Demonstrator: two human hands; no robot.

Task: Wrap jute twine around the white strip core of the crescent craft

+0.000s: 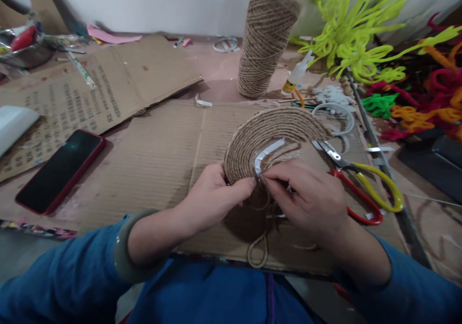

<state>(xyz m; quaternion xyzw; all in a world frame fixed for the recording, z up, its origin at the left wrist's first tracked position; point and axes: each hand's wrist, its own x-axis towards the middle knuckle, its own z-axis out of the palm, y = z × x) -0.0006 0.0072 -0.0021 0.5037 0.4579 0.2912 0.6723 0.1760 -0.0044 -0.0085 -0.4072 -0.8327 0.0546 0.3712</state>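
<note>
A curved piece covered in rows of brown twine [274,122] lies over the cardboard sheet [162,146], with a white strip [269,153] of tape along its inner curve. My left hand [220,191] grips the lower left rim of this piece, thumb on top and fingers hidden beneath. At the inner edge, close to the left thumb, my right hand [306,194] pinches a strand of twine at the end of the white strip. A loose loop of twine [258,252] hangs below the hands at the cardboard's front edge.
Scissors [361,179] with red and yellow handles lie right of the piece. Behind stand a twine spool [267,40] and a small glue bottle [296,76]. A phone [61,170] rests at left; bright yellow pipe-cleaner flowers [357,35] crowd the back right. A tape roll [334,119] lies near the scissors.
</note>
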